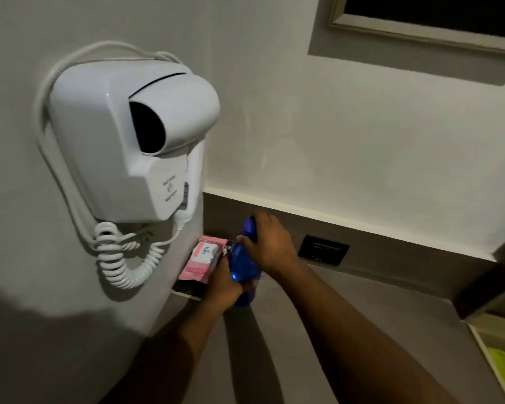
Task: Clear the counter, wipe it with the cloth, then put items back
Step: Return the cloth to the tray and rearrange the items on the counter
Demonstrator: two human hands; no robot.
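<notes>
"kara" is printed on the pink wipes pack; the hair dryer lettering is unreadable.

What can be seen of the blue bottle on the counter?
The blue bottle looks like translucent plastic with a matching blue cap. It stands roughly upright in the counter's back left corner, beside a pink wipes pack. The right hand grips its neck below the cap; the left hand holds its lower body. Its base is partly hidden.
</notes>
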